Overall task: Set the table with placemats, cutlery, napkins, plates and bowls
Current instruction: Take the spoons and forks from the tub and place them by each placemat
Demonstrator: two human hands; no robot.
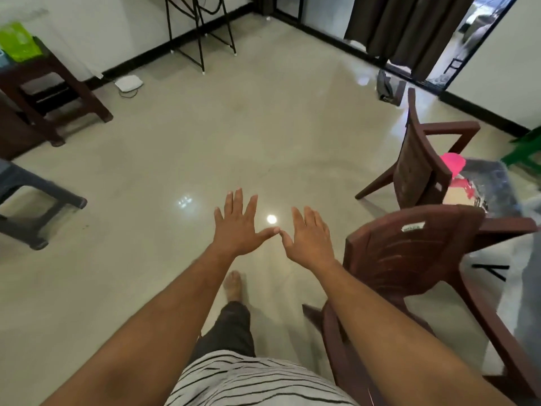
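Note:
My left hand (238,227) and my right hand (310,237) are stretched out in front of me over the shiny floor, palms down, fingers spread and straight. The two thumb tips touch. Neither hand holds anything. At the right edge a glass-topped table (494,183) is partly visible behind two chairs, with a pink object (453,164) and some white and pink items on it. No placemats, cutlery, plates or bowls can be made out clearly.
Two brown plastic chairs (409,253) (421,168) stand at the right by the table. A dark wooden stool (49,92) with a green bag (19,42) is at the far left, a grey stool (32,194) below it. A black metal stand (202,30) is at the back.

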